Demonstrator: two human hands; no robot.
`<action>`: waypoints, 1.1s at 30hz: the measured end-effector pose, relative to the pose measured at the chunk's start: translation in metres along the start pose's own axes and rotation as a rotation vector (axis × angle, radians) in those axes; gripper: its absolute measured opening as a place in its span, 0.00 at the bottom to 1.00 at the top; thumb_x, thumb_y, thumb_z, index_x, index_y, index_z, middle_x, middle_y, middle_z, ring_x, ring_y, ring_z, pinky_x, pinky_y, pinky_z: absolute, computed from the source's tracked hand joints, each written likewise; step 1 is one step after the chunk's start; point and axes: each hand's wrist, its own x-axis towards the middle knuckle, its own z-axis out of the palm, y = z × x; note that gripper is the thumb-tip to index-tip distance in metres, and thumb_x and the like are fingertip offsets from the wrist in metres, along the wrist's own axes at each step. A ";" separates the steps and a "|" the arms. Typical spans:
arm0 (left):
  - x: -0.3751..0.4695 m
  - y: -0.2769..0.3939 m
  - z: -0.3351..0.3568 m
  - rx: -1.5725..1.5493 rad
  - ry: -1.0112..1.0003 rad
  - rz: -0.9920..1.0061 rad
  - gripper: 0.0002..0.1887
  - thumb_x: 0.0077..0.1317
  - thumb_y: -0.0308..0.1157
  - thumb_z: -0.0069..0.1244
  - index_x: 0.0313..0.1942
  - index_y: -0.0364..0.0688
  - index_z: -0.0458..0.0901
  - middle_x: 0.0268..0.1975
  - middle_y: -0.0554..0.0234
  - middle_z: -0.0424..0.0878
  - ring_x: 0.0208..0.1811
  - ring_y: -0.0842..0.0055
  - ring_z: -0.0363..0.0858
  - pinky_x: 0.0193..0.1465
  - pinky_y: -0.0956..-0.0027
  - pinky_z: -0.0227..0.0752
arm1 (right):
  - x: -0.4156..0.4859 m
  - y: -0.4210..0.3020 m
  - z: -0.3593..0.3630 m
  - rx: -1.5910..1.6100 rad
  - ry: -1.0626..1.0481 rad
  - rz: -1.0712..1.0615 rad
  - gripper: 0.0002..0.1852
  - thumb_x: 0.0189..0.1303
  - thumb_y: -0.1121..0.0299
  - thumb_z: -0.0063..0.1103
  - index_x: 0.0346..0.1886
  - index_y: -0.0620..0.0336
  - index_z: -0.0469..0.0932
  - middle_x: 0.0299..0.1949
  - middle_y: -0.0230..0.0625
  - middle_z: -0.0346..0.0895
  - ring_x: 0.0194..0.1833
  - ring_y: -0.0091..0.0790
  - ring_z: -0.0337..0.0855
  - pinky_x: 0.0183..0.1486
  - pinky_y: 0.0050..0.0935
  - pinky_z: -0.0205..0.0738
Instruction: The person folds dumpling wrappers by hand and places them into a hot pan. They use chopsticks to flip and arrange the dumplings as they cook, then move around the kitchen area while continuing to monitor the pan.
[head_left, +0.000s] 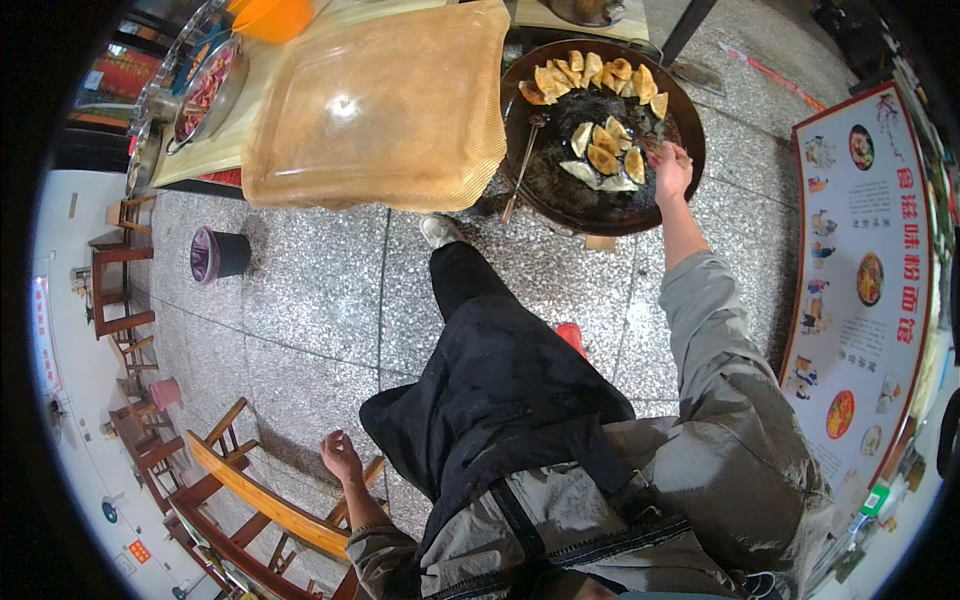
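Note:
A wide, dark round pan (555, 202) stands before me at the upper right. Along its far edge lies an arc of browned dumplings (592, 71), and several more dumplings (603, 160), some pale and some golden, sit in the dark oil at its middle. My right hand (673, 166) is over the pan's right side, its fingers closed around a thin brownish tool whose kind I cannot tell. A long-handled metal utensil (528, 161) rests across the pan's left rim. My left hand (341, 454) hangs low at my left side, fingers curled, with nothing visible in it.
Left of the pan, a translucent tan sheet (375, 112) covers part of the counter. Beyond it are an orange container (274, 19) and a metal bowl (214, 90) of reddish food. A dark bucket (221, 255) stands on the floor; a wooden bench (270, 499) is behind at left, a signboard (862, 300) at right.

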 end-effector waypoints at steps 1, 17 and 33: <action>0.001 0.000 -0.001 0.012 0.007 0.002 0.05 0.55 0.27 0.53 0.33 0.39 0.81 0.34 0.56 0.76 0.32 0.65 0.77 0.37 0.63 0.71 | 0.000 -0.002 0.003 -0.029 0.021 -0.004 0.09 0.67 0.69 0.48 0.44 0.64 0.74 0.36 0.39 0.77 0.31 0.30 0.82 0.36 0.25 0.78; 0.001 -0.008 0.004 -0.025 0.008 0.000 0.06 0.55 0.27 0.53 0.33 0.40 0.82 0.32 0.56 0.76 0.32 0.65 0.76 0.39 0.62 0.70 | -0.034 -0.016 0.025 -0.291 -0.202 -0.177 0.12 0.65 0.63 0.51 0.41 0.63 0.78 0.29 0.32 0.79 0.29 0.25 0.79 0.34 0.25 0.73; -0.006 -0.017 0.010 -0.030 0.006 -0.009 0.06 0.57 0.28 0.54 0.35 0.41 0.82 0.34 0.57 0.77 0.33 0.66 0.77 0.38 0.64 0.71 | -0.038 -0.011 0.043 -0.615 -0.354 -0.395 0.15 0.66 0.60 0.50 0.44 0.62 0.77 0.31 0.36 0.81 0.33 0.29 0.83 0.39 0.26 0.74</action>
